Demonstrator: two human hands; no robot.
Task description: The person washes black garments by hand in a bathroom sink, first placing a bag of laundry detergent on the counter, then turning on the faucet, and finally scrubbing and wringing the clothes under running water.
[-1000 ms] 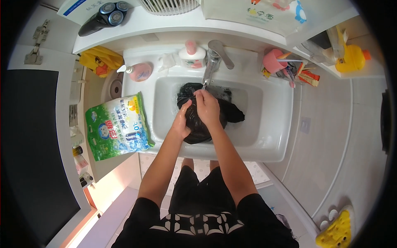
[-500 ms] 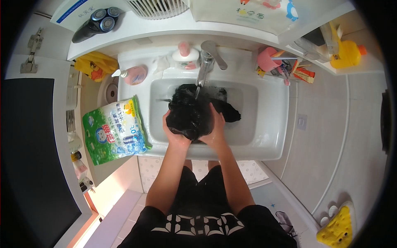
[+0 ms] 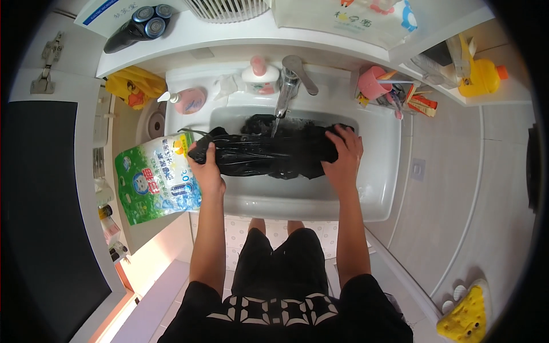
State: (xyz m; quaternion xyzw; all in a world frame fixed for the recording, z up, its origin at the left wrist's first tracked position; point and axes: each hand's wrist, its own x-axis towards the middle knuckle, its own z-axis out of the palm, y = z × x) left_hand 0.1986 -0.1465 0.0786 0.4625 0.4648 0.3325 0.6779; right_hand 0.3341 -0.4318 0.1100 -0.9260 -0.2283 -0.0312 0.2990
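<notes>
Spreading step: L hand (image 3: 209, 173) pinches, R hand (image 3: 346, 155) half-curled grips wet black cloth (image 3: 257, 154) by silver metal tap (image 3: 287, 90); R underside hidden. Next prob. needs both ends held.

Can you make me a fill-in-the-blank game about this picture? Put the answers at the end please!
1. The left hand and the right hand hold a ____ cloth.
2. Of the two hands, the bag is nearer the ____ one.
3. The cup to the right of the tap is ____.
4. The shaver on the shelf has ____ round heads.

Missing words: black; left; pink; three.
</notes>
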